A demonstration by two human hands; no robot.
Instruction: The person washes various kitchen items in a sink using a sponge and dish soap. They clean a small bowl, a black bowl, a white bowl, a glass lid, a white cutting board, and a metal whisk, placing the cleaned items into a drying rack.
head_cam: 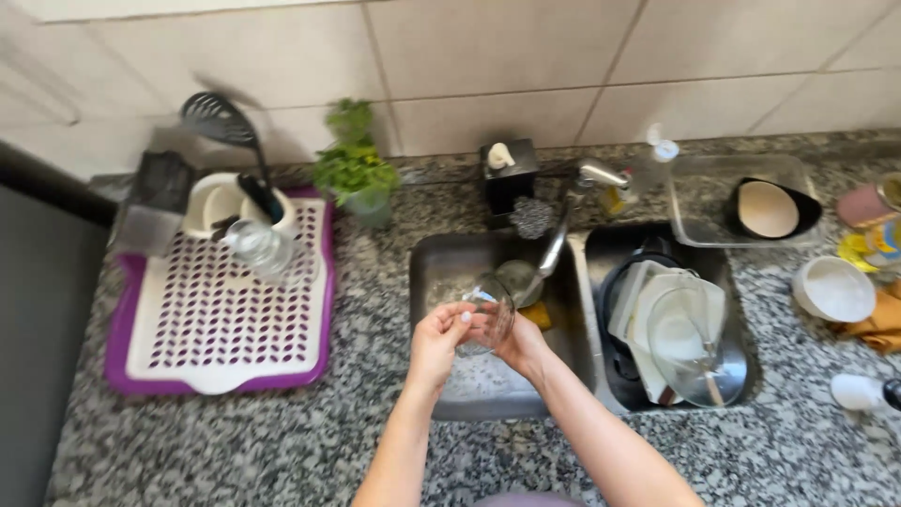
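Observation:
Over the left sink basin [441, 258] I hold a clear drinking glass [488, 300] in both hands. My left hand [436, 343] grips its near side, fingers curled at the rim. My right hand [521, 343] cups it from the right and below. The glass is tilted, its mouth towards the far left. The metal tap spout [556, 246] ends just above and right of the glass.
A purple-and-white drying rack [225, 310] on the left holds a clear jar, a white caddy and a slotted spoon. The right basin [741, 282] is full of plates, a lid and a glass bowl. A potted herb [355, 169], a soap dispenser, bowls and cloths stand on the granite counter.

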